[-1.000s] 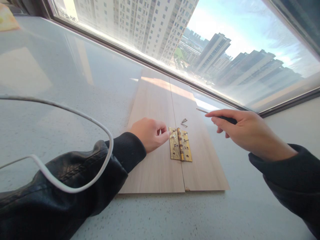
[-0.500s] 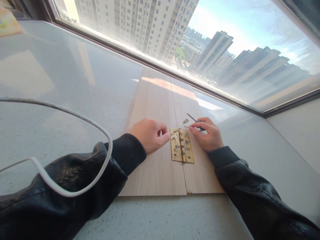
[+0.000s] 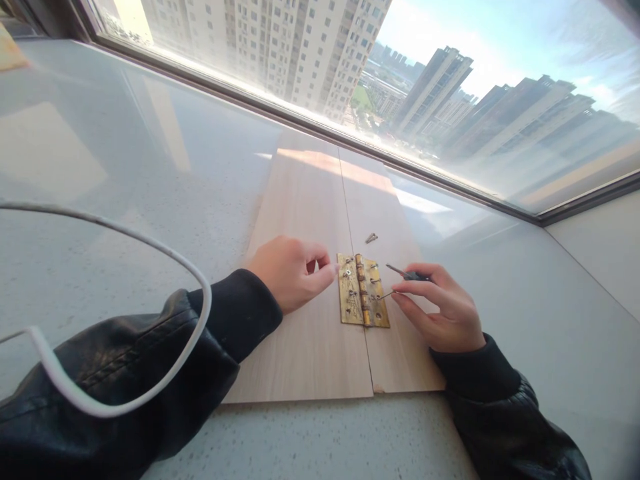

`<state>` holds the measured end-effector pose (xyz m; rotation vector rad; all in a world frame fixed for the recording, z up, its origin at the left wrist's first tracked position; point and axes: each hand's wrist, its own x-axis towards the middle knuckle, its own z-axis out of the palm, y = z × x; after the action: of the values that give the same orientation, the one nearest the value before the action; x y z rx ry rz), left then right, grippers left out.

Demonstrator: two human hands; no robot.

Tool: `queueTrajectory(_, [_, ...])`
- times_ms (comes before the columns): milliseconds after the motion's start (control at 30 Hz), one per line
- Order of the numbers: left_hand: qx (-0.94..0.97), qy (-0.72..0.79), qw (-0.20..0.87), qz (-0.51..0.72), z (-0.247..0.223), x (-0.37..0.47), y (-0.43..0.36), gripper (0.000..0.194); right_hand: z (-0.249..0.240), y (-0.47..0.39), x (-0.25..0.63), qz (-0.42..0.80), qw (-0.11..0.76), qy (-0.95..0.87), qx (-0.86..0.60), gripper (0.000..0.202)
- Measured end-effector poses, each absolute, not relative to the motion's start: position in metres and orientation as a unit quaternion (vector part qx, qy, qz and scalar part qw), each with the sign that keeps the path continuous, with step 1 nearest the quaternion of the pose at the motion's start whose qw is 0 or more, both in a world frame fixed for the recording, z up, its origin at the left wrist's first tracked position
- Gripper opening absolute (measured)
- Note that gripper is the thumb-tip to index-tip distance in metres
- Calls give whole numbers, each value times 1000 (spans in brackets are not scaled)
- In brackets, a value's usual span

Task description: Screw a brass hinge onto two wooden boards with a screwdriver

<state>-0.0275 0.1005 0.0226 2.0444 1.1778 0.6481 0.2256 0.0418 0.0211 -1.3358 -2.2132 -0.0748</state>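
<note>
A brass hinge (image 3: 365,293) lies unfolded across the seam between two pale wooden boards, with several small screws standing in its holes. My left hand (image 3: 295,270) is closed, thumb and fingertips pressed together at the hinge's upper left edge. In my right hand (image 3: 445,307), a screwdriver (image 3: 418,275) with a dark handle is tucked among the fingers, its shaft pointing left. Thumb and index finger of that hand pinch a thin screw (image 3: 385,295), whose far end is over the hinge's right leaf. A couple of loose screws (image 3: 371,237) lie on the board above the hinge.
The wider left board (image 3: 300,353) and the narrower right board (image 3: 400,360) lie side by side on a speckled white counter (image 3: 280,440). A white cable (image 3: 165,250) loops over my left forearm. A window frame (image 3: 240,97) runs along the back.
My right hand has moved right and toward me, bringing the screw down to the hinge's right leaf and the screwdriver away from the loose screws. My left hand stays at the hinge's edge.
</note>
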Motion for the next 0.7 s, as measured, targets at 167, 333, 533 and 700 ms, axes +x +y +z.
queueTrajectory(167, [784,455,342,248,23,-27,101,24,22,43,230,-47,263,-837,-477,16])
queueTrajectory(333, [790,450,335,248,22,-28,101,25,22,41,229,-58,264,-839,-472,17])
queueTrajectory(533, [791,447,328,258,18,-28,101,25,20,41,228,-62,258,-841,-471,18])
queueTrajectory(700, [791,444,322,269,15,-28,102,25,17,40,230,-54,273,-853,-442,23])
